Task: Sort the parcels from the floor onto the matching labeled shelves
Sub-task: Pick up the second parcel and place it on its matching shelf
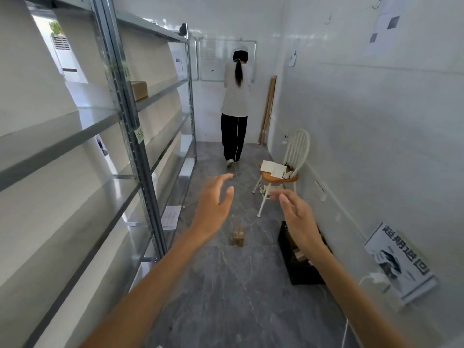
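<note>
A small brown cardboard parcel (237, 237) lies on the grey floor in the aisle. My left hand (214, 204) is stretched out above and left of it, fingers apart, holding nothing. My right hand (297, 217) is out to the parcel's right, also open and empty, in front of a black crate (298, 270) with more parcels inside. A metal shelf rack (140, 136) runs along the left, with a yellow-green label (139, 135) on its post. One brown box (138, 90) sits on an upper shelf.
A person in a white top stands at the far end of the aisle, facing a whiteboard (213, 60). A white chair (283, 172) with papers on its seat stands by the right wall. A poster (399, 262) leans low against that wall. A thin white cable trails across the floor.
</note>
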